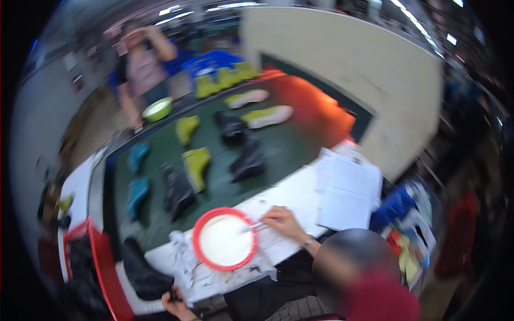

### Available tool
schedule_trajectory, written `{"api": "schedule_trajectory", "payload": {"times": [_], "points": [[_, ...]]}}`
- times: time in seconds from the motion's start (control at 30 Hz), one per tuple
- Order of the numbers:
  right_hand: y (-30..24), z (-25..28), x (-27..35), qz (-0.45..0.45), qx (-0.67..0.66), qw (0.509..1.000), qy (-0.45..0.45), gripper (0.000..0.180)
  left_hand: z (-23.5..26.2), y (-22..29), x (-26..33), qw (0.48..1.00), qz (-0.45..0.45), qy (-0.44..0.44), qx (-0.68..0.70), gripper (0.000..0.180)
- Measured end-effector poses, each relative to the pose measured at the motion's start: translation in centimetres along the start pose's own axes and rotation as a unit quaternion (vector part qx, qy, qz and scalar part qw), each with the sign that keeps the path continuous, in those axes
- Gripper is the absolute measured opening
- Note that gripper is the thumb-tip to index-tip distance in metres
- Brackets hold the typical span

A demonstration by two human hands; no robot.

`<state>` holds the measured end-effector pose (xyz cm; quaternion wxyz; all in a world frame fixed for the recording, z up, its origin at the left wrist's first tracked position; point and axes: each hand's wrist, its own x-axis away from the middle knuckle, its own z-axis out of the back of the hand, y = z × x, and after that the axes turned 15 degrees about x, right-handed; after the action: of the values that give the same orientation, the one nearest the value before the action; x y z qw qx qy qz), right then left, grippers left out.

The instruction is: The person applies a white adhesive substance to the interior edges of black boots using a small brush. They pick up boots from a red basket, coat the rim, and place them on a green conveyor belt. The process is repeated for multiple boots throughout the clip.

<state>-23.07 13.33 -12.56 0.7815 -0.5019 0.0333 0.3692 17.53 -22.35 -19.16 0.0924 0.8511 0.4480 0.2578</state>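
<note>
My right hand (286,222) is closed round the handle of a brush (251,228), whose end reaches into a bowl of white liquid (225,239). The bowl has a red rim and stands on the stained white table (292,200) in front of me. Low in the picture, my left hand (178,306) has its fingers closed at the end of a black boot (142,270), which lies slanted beside a red crate. A crumpled whitish cloth (183,254) touches the bowl's left side. The brush's tip is blurred.
Black boots (178,191), yellow-green foot-shaped pieces (197,167) and blue ones (138,195) lie on a green surface (155,160). An orange glow (316,104) shows at its far right by a pale panel (342,69). Papers (348,192) lie right; the red crate (101,267) left. Another person (143,69) stands opposite.
</note>
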Motion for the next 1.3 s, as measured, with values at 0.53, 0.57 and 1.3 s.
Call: {"api": "schedule_trajectory", "payload": {"times": [0.53,0.57,1.3], "points": [[-1.3,-0.7,-0.1,-0.087,-0.019,0.996,-0.003,0.007,-0.6,-0.8,2.3,0.997,-0.025,-0.035,0.059,0.040],[-1.4,-1.0,-0.2,-0.090,-0.023,0.996,0.001,0.007,1.0,-0.3,1.6,0.998,-0.017,-0.031,0.057,0.041],[-1.1,-2.2,-0.3,-0.159,-0.009,0.986,0.054,0.006,-14.6,-2.2,-10.6,0.989,0.056,-0.139,-0.023,0.014]]}}
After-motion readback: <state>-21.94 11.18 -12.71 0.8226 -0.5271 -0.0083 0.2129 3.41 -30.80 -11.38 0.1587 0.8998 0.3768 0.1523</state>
